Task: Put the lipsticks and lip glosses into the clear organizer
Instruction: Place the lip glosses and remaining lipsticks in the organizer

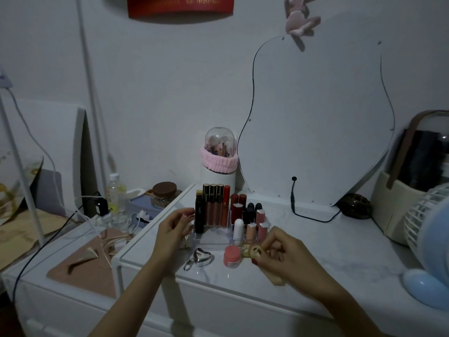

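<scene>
Your left hand (173,226) rests against the left end of the clear organizer (213,242), fingers loosely curved along its side wall, thumb near the black lipstick (199,218) that stands upright at that end; whether the fingers actually clasp the wall, you cannot tell. Your right hand (281,257) pinches a beige tube with a gold patterned cap (257,252), lying tilted just in front of the organizer's right side, the cap pointing left. Inside the organizer, the tall lip glosses (213,206) stand in a row at the back left, and shorter red, black and pink lipsticks (250,215) fill the small compartments on the right, with a white tube (238,227) at the front. On the table (328,251), a small pink jar (232,256) sits touching or just beside the gold cap, and a silver heart keychain (200,257) lies to its left.
</scene>
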